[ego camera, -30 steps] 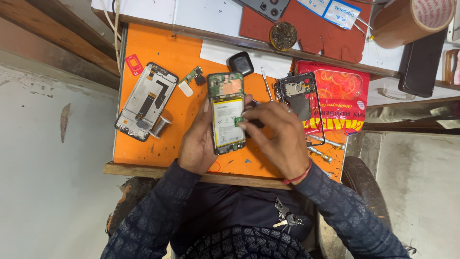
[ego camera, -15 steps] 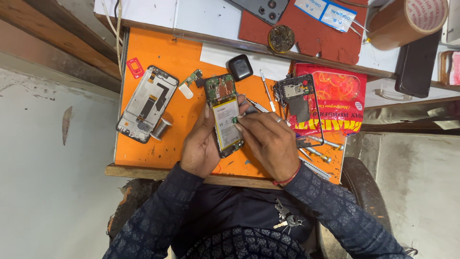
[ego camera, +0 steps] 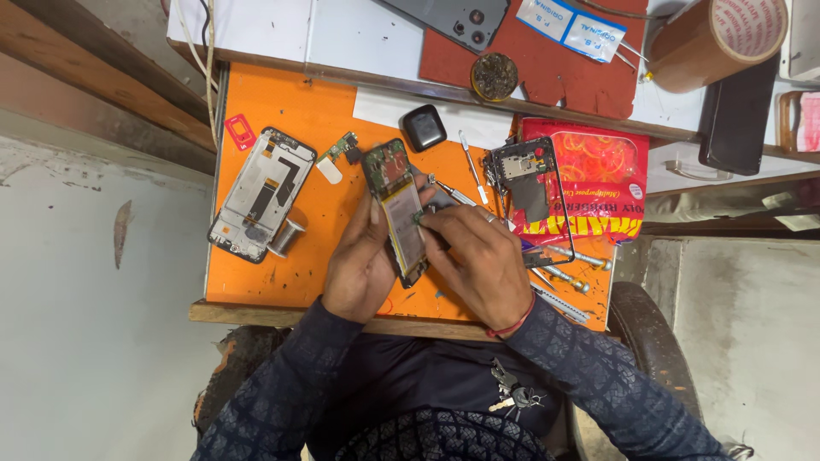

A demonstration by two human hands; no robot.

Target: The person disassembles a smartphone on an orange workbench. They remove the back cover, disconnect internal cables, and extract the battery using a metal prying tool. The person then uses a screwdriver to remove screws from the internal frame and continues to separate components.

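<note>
Opened back-less smartphone with yellow-green battery (ego camera: 400, 209) cradled in left hand (ego camera: 363, 265), long axis away from body; right hand (ego camera: 478, 260) fingers (ego camera: 431, 218) pinched together at mid-edge, over orange counter (ego camera: 290, 282).

The right hand (ego camera: 478, 260) covered the lower right side of the opened phone (ego camera: 400, 209); whatever its fingertips pinched was too small to tell. The top edge cut off the grey phone (ego camera: 457, 19) and tape roll (ego camera: 717, 38).
</note>
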